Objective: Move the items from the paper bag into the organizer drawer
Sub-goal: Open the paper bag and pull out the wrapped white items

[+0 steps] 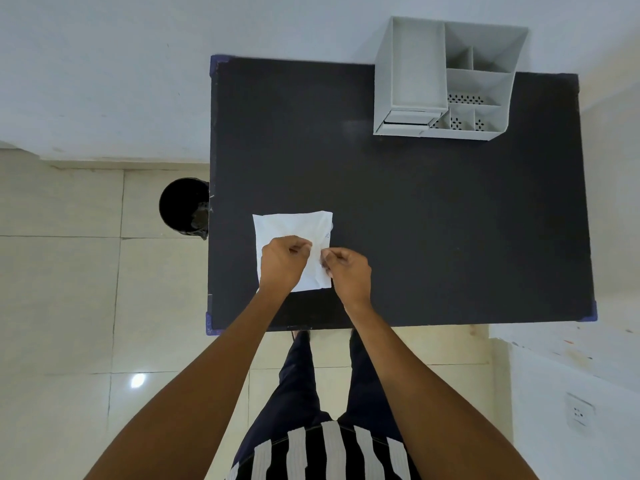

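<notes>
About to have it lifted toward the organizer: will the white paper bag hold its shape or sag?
Likely floppy: the paper bag lies flat and creased on the table. Probably light, showing no bulge. Both hands, left and right, pinch its near edge, so thin paper may crumple or tear if yanked.

Paper bag (292, 230) on table (415, 220) front-left, organizer (446, 81) far right, bin (183, 206) left of table.

Both bare arms reach forward, converging over the bag (294, 225). The left hand (282, 263) is curled, fingertips pinching the bag's middle. The right hand (348, 271), just beside it, pinches the bag's right edge, knuckles up.
</notes>
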